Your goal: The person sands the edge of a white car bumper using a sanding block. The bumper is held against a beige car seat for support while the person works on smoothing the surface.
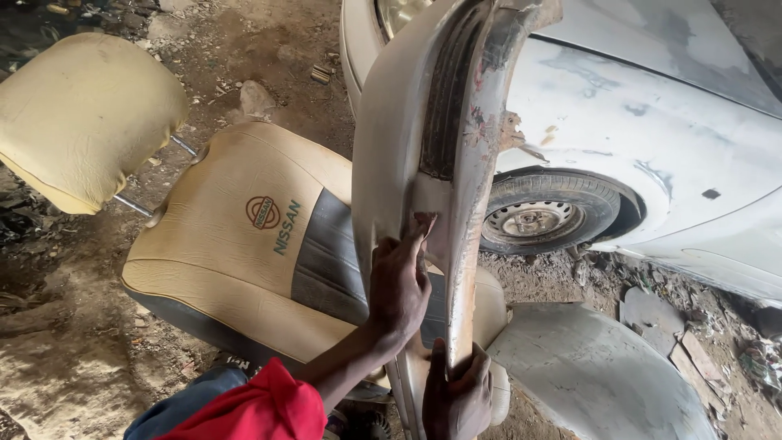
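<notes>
Under you is a bare dirt floor [73,358], brown, uneven and strewn with grit; a tan car seat [244,253] with a grey centre strip lies flat on it, its tan headrest [81,114] raised on metal rods at your upper left; a stone [257,99] sits on the dirt beyond the seat; a pale car's tyre [546,213] stands on the ground to your right; flat scraps of debris [676,334] lie near it; a curved grey panel [595,375] rests on the dirt at lower right.
</notes>
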